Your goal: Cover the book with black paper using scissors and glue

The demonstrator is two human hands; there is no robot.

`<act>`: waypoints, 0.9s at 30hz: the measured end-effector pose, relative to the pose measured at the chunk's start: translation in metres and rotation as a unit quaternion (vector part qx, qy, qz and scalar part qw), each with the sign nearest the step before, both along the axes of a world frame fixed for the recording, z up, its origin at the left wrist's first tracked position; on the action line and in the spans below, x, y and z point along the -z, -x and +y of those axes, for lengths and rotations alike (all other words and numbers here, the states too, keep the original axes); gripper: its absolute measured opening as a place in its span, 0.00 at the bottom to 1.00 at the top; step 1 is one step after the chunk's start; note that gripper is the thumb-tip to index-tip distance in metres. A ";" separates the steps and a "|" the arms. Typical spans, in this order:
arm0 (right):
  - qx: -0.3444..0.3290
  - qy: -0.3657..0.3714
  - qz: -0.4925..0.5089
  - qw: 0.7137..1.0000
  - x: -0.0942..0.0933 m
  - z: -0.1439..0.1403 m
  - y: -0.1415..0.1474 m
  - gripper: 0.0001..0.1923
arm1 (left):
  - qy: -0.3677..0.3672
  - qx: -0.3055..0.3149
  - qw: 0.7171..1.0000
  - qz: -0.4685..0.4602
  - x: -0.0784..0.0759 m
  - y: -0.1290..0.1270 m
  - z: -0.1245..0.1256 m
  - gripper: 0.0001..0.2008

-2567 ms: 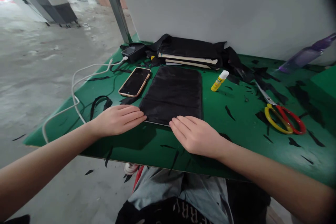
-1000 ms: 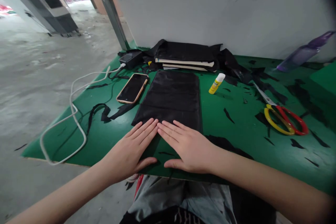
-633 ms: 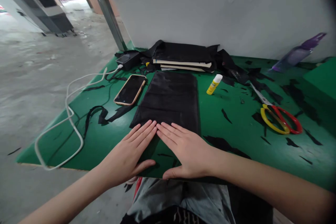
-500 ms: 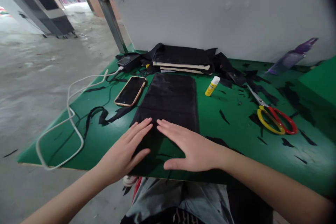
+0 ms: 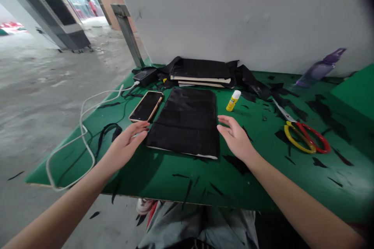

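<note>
A flat, black-covered book or board (image 5: 185, 122) lies on the green tabletop, with a thin white edge showing along its near side. My left hand (image 5: 128, 140) is beside its left edge, fingers loosely extended and nothing in them. On the other side, my right hand (image 5: 235, 134) hovers near the right edge, thumb and fingers apart, also holding nothing. Whether the fingertips touch the cover I cannot tell. Just beyond my left hand lies a phone (image 5: 146, 106) in a tan case. A yellow glue stick (image 5: 233, 100) with a white cap stands past my right hand.
Scissors (image 5: 306, 136) with yellow and red handles lie at right, amid black scraps. A purple spray bottle (image 5: 320, 69) leans near the wall. Behind is a stack of black-covered books (image 5: 201, 71). A white cable (image 5: 84, 134) loops over the table's left edge.
My hands have moved apart from the near part of the black cover to its left and right sides. Its near edge now shows. The view has shifted slightly.
</note>
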State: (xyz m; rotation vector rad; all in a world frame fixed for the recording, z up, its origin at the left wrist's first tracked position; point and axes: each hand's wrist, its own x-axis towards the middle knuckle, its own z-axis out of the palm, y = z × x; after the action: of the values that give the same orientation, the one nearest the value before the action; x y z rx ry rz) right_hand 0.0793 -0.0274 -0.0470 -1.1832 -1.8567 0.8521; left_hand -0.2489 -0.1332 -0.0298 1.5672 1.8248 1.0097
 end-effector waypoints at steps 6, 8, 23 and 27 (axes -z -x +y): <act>0.018 0.020 -0.067 0.997 -0.003 0.000 -0.006 0.19 | 0.052 -0.025 0.998 0.034 0.002 -0.005 0.013 0.30; 0.007 0.012 -0.077 0.997 -0.005 -0.001 -0.007 0.18 | 0.064 -0.029 0.996 0.053 0.000 -0.006 0.012 0.30; -0.006 -0.124 -0.114 0.986 -0.012 -0.004 -0.010 0.21 | -0.130 0.079 0.927 0.342 -0.015 -0.030 -0.001 0.28; -0.110 -0.221 -0.128 0.960 -0.021 -0.015 -0.006 0.08 | -0.243 0.233 0.828 0.449 -0.028 -0.042 0.000 0.22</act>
State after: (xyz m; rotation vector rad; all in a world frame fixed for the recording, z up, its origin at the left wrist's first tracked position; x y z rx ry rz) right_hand 0.0855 -0.0422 -0.0258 -0.8431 -2.2722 0.3706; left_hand -0.2070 -0.1331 -0.0015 2.9994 1.5582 0.5232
